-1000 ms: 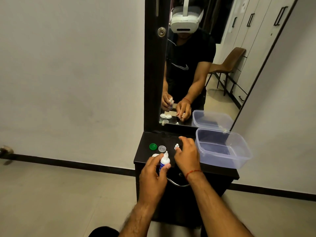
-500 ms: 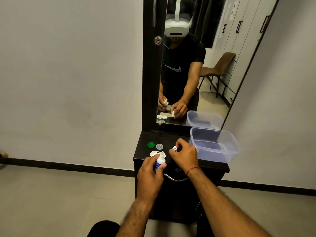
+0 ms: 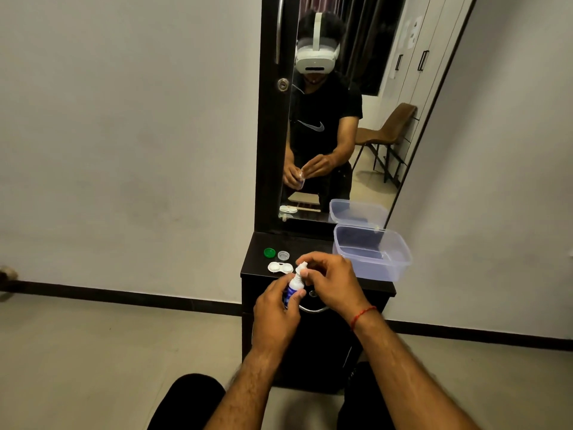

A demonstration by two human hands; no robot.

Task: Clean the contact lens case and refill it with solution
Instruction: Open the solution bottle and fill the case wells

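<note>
Upright solution bottle (image 3: pixel 291 291) gripped in left hand (image 3: pixel 276 308), over front edge of worktop (image 3: pixel 255 268). The right hand (image 3: pixel 331 283) pinches white cap (image 3: pixel 302 268) at bottle's top. The lens case (image 3: pixel 280 267) lies open on worktop; green lid (image 3: pixel 269 252) and clear lid (image 3: pixel 283 255) just behind.

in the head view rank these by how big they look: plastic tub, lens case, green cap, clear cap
1. plastic tub
2. lens case
3. green cap and clear cap: they look about alike, so I won't rank one over the other.
</note>
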